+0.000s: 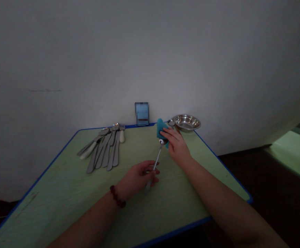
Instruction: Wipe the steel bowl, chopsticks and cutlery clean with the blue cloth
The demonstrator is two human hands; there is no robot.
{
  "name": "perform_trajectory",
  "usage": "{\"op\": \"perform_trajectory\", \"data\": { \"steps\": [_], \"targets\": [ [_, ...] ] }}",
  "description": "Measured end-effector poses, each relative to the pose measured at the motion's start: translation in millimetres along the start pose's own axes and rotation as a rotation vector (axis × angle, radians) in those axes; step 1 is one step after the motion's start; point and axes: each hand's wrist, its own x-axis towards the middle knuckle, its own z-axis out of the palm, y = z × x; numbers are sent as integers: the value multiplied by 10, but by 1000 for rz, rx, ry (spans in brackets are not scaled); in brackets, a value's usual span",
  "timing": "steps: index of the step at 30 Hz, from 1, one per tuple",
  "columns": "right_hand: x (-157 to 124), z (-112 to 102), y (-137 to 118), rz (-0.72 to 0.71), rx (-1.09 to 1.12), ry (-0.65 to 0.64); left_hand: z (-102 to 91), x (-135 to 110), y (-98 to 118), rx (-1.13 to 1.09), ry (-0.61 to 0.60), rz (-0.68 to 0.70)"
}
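My left hand [140, 178] grips the handle of a metal spoon [156, 162] near the middle of the table. The spoon's bowl points away from me and touches a teal cloth [161, 130]. My right hand [176, 146] presses that cloth around the bowl's far side, so part of the bowl is hidden. A dark beaded bracelet [118, 196] circles my left wrist. Several knives, forks and spoons [103, 150] lie side by side on the table, left of my hands and apart from them.
A steel bowl [186, 122] sits at the table's far right corner. A pixelated blue rectangular object [141, 113] stands against the white wall. The green table [62, 179] has a blue edge, with a dark floor beyond its right side.
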Motion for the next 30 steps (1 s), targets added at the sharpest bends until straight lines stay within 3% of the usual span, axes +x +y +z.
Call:
{"op": "perform_trajectory", "data": {
  "steps": [30],
  "targets": [
    [-2, 51, -3, 177, 120, 85, -18, 16, -24, -3, 22, 28]
  ]
}}
